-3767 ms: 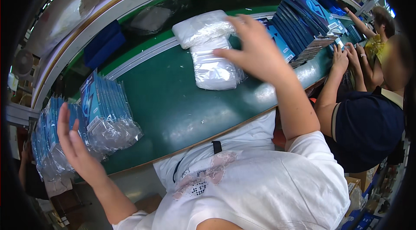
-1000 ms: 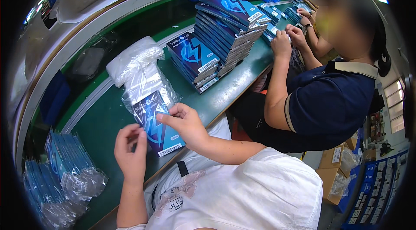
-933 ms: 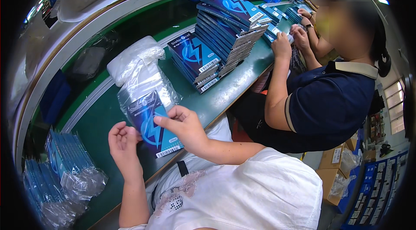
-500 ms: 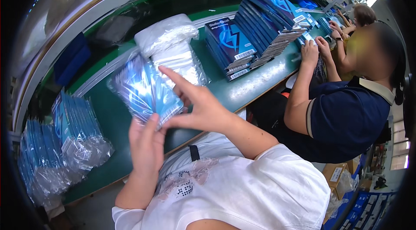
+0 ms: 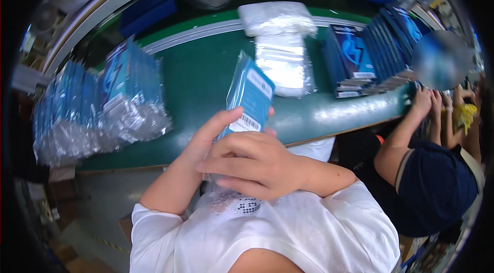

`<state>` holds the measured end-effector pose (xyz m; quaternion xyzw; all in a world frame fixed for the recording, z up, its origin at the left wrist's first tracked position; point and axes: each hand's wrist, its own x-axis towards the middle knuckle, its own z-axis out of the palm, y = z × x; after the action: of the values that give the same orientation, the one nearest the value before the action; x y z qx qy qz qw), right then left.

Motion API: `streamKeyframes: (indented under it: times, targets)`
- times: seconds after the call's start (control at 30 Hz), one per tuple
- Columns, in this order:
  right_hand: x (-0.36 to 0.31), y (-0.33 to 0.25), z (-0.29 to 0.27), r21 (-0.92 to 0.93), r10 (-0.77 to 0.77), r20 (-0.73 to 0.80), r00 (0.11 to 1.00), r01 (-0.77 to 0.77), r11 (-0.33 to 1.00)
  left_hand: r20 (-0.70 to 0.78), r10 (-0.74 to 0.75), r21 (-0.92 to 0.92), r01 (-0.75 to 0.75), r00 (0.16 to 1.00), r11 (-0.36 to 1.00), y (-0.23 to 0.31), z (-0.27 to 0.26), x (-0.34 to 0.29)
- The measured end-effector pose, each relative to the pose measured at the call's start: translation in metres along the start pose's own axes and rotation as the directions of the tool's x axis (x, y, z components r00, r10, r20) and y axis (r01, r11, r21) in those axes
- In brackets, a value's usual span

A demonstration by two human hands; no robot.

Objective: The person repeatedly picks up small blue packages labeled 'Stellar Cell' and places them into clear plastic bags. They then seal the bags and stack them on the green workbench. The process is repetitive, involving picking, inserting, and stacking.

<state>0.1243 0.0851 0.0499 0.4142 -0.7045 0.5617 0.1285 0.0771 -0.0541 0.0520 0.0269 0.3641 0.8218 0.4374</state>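
A blue box [image 5: 253, 93] in a clear plastic bag stands tilted before my chest, its narrow side with a white label and a barcode showing. My left hand [image 5: 210, 135] is closed round it, with the thumb on the near side and fingertips showing past the right edge. My right hand [image 5: 260, 162] lies across the lower end, fingers bent over the loose plastic there. The palm side of that hand is hidden. Beyond the box, a pile of clear plastic bags [image 5: 280, 64] rests on the green table [image 5: 200, 77].
Rows of bagged blue boxes [image 5: 131, 85] stand at the left of the table. Unbagged blue boxes [image 5: 352, 59] are stacked at the right. A co-worker in a dark blue shirt [image 5: 437, 185] sits to my right. A blue bin [image 5: 149, 10] sits behind the table's back rail.
The bagged box has turned from its broad face to its narrow side and come closer to my chest. My right hand has moved down over its lower end. The view has swung left.
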Motion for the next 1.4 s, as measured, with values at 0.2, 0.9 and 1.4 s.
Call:
streamKeyframes:
  times: [0.2, 0.9, 1.4]
  targets:
    - [-0.008, 0.005, -0.024, 0.012, 0.159, -0.090, 0.983, -0.158, 0.987, -0.056, 0.863, 0.927, -0.295, 0.502, 0.231, 0.094, 0.002, -0.041]
    - [-0.029, 0.048, -0.183, -0.783, -0.021, -0.603, 0.798, -0.586, 0.211, 0.222, 0.753, 0.850, 0.256, 0.620, -0.461, 0.095, -0.013, -0.015]
    - [-0.051, -0.011, -0.118, -0.305, 0.346, -0.713, 0.609, -0.715, 0.629, 0.509, 0.330, 0.827, -0.347, 0.795, -0.442, -0.001, -0.015, 0.100]
